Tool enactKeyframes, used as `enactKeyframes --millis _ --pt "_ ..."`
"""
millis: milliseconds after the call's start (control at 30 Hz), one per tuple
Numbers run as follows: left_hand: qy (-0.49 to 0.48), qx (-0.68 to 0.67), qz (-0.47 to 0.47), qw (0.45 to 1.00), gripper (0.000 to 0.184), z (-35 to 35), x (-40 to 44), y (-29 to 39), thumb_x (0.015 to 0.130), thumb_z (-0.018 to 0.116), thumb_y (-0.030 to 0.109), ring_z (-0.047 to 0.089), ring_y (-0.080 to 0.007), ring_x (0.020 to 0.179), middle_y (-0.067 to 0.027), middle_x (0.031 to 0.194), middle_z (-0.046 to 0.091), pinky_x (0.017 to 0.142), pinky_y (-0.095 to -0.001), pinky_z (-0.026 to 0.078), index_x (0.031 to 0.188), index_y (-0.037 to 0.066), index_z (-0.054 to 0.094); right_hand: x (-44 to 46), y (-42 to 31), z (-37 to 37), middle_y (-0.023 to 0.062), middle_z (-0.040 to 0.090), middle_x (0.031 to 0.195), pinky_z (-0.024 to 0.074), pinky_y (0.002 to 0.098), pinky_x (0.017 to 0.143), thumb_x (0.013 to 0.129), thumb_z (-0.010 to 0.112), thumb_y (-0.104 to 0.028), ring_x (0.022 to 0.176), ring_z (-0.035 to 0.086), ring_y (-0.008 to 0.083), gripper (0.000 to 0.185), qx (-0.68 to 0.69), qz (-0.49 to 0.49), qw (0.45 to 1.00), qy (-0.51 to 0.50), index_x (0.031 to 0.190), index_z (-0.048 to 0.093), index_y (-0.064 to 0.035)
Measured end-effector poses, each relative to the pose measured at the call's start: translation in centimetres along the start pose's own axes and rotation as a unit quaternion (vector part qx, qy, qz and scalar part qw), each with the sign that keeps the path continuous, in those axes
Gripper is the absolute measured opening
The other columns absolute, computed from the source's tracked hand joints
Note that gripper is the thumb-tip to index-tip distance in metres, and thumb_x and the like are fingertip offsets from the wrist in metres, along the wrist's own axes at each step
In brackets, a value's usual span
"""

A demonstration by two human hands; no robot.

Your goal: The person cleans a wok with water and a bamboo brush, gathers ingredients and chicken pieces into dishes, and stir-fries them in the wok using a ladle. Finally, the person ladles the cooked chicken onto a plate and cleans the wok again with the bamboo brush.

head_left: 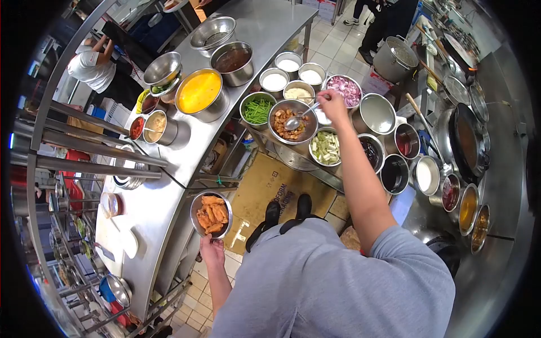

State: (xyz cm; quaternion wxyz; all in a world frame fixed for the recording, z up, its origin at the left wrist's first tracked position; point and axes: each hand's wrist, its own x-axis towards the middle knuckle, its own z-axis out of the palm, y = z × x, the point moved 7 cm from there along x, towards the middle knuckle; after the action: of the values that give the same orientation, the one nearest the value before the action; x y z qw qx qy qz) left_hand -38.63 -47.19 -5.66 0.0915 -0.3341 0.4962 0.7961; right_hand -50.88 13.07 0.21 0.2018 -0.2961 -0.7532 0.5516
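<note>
My left hand (212, 252) grips the near rim of a metal bowl (195, 209) containing orange-brown fried chicken pieces (214, 216), held beside the steel counter. My right hand (333, 108) is closed on the handle of a metal spoon (293, 122). The spoon's head is over a wider metal bowl (310, 129) of brown chopped pieces (280, 121); whether it touches them I cannot tell. Around that bowl are chopped green vegetable (257, 111), pale green-white pieces (325, 147), diced red onion (344, 90) and a creamy paste (298, 93).
On the left counter (147, 225) are a pot of yellow liquid (199, 92) and a pot of brown sauce (232, 58). Sauce containers (395, 173) and a wok (469, 143) line the right. Flattened cardboard (265, 186) covers the floor. Another person (96, 70) stands far left.
</note>
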Motion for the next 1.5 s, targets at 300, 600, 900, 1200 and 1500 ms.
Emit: enactKeyframes --millis 300,600,900,1200,1500 --pt "-0.035 0.036 -0.012 0.999 0.014 3.2 0.7 -0.1 0.083 0.052 0.006 0.055 -0.0134 0.063 -0.0047 0.082 0.059 0.055 -0.0254 0.046 0.097 0.008 0.050 -5.5 1.3 -0.1 0.0095 0.066 0.074 0.0488 0.0249 0.055 0.088 0.052 -0.016 0.059 0.064 0.0130 0.022 0.125 0.051 0.991 -0.001 0.092 0.065 0.0009" --pt "-0.054 0.070 -0.025 0.996 0.011 5.4 0.1 0.5 0.084 0.052 0.006 0.055 -0.0126 0.057 -0.0032 0.077 0.059 0.050 -0.0236 0.047 0.095 0.008 0.049 -6.0 2.5 2.6 0.0078 0.064 0.082 0.0445 0.0227 0.052 0.091 0.048 -0.013 0.065 0.064 0.0127 0.018 0.189 0.157 0.969 -0.008 0.097 0.060 -0.0006" --pt "-0.054 0.084 -0.037 0.994 0.014 3.8 1.0 0.3 0.085 0.051 0.006 0.056 -0.0145 0.061 -0.0063 0.083 0.061 0.053 -0.0249 0.048 0.099 0.007 0.051 -8.9 3.4 4.1 0.0084 0.064 0.085 0.0447 0.0214 0.054 0.093 0.048 -0.017 0.067 0.063 0.0118 0.020 0.271 0.172 0.947 0.001 0.101 0.059 -0.0020" --pt "-0.081 0.100 -0.052 0.990 0.012 3.3 3.9 0.8 0.086 0.052 0.007 0.056 -0.0145 0.062 -0.0060 0.084 0.060 0.053 -0.0258 0.047 0.098 0.008 0.051 -12.1 5.3 4.1 0.0064 0.062 0.087 0.0447 0.0247 0.053 0.093 0.045 -0.018 0.066 0.060 0.0134 0.022 0.390 0.262 0.882 0.021 0.107 0.056 -0.0049" --pt "-0.181 0.189 -0.102 0.960 0.015 6.7 7.9 -1.3 0.085 0.052 0.007 0.056 -0.0140 0.062 -0.0048 0.083 0.059 0.052 -0.0239 0.046 0.101 0.009 0.051 -18.2 5.5 -0.8 0.0072 0.063 0.091 0.0467 0.0255 0.055 0.091 0.050 -0.021 0.070 0.061 0.0174 0.025 0.563 0.230 0.789 0.083 0.109 0.057 -0.0057"
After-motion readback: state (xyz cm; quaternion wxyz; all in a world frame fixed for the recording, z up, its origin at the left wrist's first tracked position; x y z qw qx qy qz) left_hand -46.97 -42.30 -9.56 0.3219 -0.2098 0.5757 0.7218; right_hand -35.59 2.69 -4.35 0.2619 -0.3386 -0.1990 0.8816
